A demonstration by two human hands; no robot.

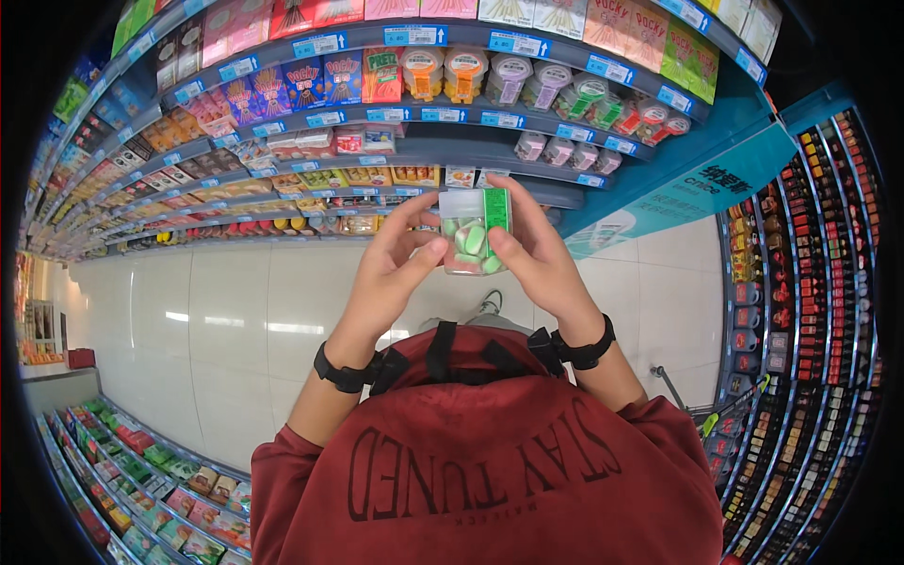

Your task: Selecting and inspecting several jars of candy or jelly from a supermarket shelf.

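Observation:
A clear plastic candy jar is held upright in front of my chest. It has a frosted lid, a green label on the right side, and green-and-white candies inside. My right hand grips its right side, thumb across the label and fingers curled behind. On the other side, my left hand has its thumb tip at the jar's left edge; the index fingertip goes out of sight behind the lid. Similar candy jars with green labels stand on the shelf beyond.
Ahead curves a snack shelf with Pocky boxes and price tags. A teal end panel stands at right, near bottle shelves. A shopping cart is at lower right. Another packaged-goods shelf lies at lower left.

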